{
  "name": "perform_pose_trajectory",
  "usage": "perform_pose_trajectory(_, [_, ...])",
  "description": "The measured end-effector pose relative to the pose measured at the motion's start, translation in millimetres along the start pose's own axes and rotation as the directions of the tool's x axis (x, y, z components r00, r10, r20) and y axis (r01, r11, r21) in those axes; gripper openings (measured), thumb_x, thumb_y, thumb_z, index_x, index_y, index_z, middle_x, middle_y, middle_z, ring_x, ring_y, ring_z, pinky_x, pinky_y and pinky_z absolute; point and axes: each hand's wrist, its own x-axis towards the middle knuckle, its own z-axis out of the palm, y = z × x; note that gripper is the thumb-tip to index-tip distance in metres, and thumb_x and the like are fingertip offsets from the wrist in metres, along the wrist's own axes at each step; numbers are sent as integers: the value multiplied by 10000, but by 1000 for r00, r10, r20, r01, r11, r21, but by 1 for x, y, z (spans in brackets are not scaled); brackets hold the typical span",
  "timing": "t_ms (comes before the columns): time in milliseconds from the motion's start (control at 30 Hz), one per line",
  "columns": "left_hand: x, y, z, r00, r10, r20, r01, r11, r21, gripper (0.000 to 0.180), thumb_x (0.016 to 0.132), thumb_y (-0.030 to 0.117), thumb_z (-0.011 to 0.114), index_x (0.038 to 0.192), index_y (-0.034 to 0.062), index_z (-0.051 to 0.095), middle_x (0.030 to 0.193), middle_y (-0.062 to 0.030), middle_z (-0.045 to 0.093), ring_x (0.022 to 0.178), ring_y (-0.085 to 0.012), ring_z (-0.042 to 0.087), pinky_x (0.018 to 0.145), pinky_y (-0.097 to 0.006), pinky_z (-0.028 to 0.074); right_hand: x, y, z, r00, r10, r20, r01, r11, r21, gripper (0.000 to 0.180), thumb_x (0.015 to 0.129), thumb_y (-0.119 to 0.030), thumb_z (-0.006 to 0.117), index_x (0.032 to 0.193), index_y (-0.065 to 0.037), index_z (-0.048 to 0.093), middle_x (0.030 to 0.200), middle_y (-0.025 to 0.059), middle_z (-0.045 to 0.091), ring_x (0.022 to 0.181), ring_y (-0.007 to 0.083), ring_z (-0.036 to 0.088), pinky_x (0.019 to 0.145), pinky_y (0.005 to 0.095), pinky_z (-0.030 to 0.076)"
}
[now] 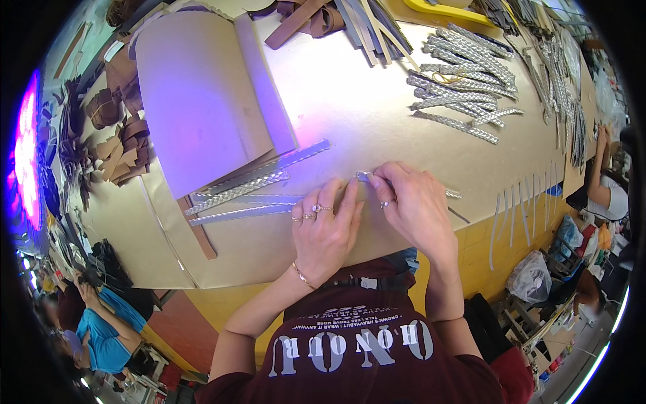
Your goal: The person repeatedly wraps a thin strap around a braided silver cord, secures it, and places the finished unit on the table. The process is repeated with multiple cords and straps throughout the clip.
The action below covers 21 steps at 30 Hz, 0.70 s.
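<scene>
A narrow silver strip point(364, 176) shows between my two hands at the near part of the table. My right hand point(418, 212) pinches it between thumb and forefinger. Close beside, my left hand point(324, 229) is closed over the strip, its fingers bent and pressed together. Several flat silver strips point(256, 210) run out from beneath the left hand toward the left. Among them lies a braided silver strip point(235, 192). Past my right hand a short braided end point(453, 193) sticks out; its link to the held strip is hidden.
A heap of braided silver strips point(464, 81) lies at the far right. Large brown sheets point(195, 101) cover the left of the table point(363, 121), with brown leather scraps point(128, 148) beyond. Thin grey strips point(523, 212) hang over the right edge. Other people sit at both sides.
</scene>
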Motion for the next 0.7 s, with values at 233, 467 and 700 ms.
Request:
perform_pose_trajectory(233, [0, 2, -1, 1000, -9, -2, 9, 1000, -15, 436, 817, 191, 749, 1241, 131, 672, 1172, -44, 576, 995, -241, 544, 846, -388, 394, 1, -1, 0, 1000, 9, 15, -9, 1000, -23, 184, 955, -223, 597, 898, -62, 666, 818, 121, 686, 714, 350, 653, 648, 447, 498])
perform_pose_trajectory(467, [3, 7, 3, 1000, 17, 19, -19, 997, 79, 483, 815, 201, 741, 1288, 165, 648, 1187, -60, 572, 1007, -243, 541, 848, -389, 393, 0, -1, 3, 1000, 20, -17, -21, 998, -54, 173, 943, -218, 617, 895, -61, 672, 807, 130, 686, 716, 352, 653, 651, 443, 502])
perform_pose_trajectory(700, [1, 9, 1, 995, 69, 74, -85, 964, 250, 532, 812, 237, 744, 1323, 157, 622, 1190, -47, 568, 1036, -229, 545, 860, -384, 389, -16, 14, -14, 978, 206, -33, -205, 978, 49, 223, 938, -251, 659, 877, -36, 673, 711, 143, 654, 635, 319, 635, 627, 417, 481])
